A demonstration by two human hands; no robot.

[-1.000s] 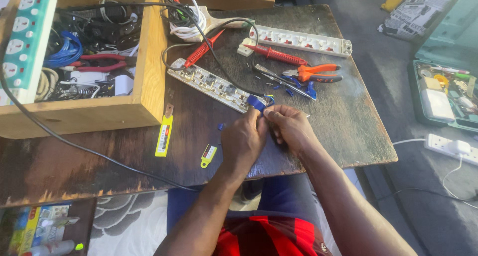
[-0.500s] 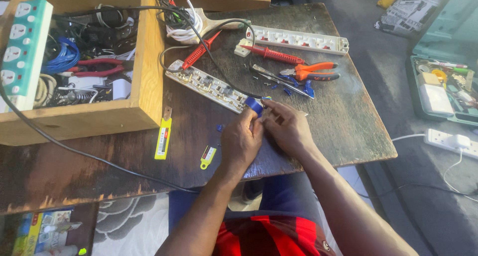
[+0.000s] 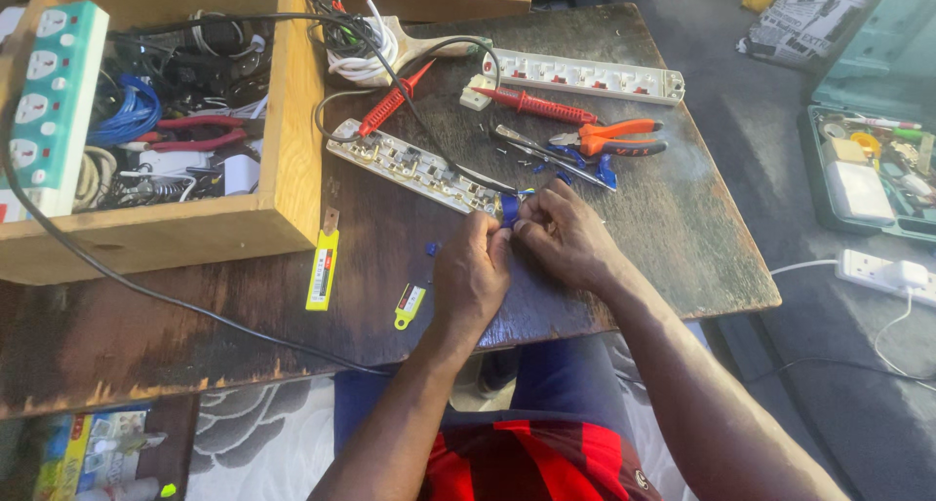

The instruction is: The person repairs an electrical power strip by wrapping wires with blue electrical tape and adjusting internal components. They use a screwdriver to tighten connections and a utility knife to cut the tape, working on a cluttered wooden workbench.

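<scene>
Blue tape (image 3: 509,209) sits at frame centre, at the near end of the opened power strip (image 3: 414,167). Left hand (image 3: 471,275) and right hand (image 3: 565,236) both pinch it between fingertips; compared with a second ago they are pressed closer on it, so wrapping appears underway. Pliers (image 3: 609,137) and red probe (image 3: 536,104) lie just above. Table edge (image 3: 682,311) runs near the right wrist; bare wood lower left.
</scene>
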